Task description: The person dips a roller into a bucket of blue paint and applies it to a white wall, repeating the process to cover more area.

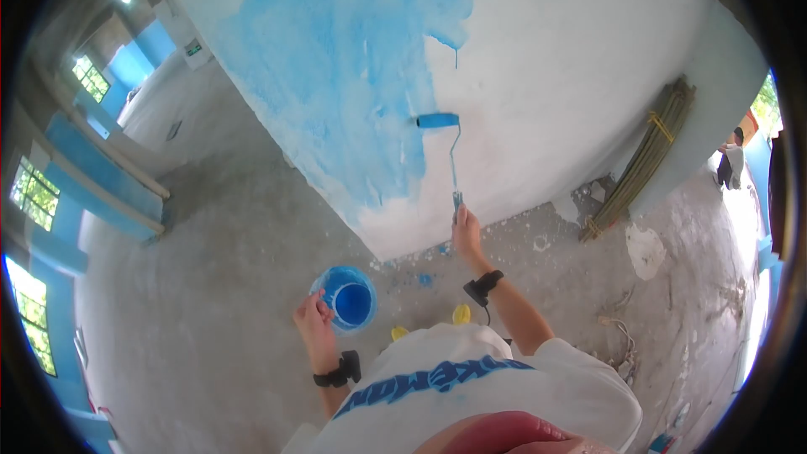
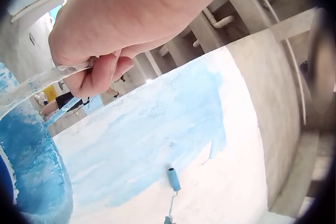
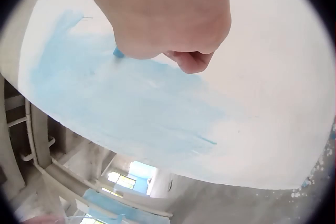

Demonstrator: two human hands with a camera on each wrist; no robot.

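The wall [image 1: 546, 50] is matt white plaster with streaky, wet-looking blue paint. Against the wall the roller [image 1: 438, 120] has a thin metal wire frame. Below the wall the plastic bucket [image 1: 346, 297] looks glossy, the concrete floor [image 1: 218, 286] rough

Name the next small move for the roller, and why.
Probably roll the roller upward along the right edge of the blue patch: the right hand holds it at that edge, a drip hangs above it, and the wall to the right is white. The left hand holds the bucket.
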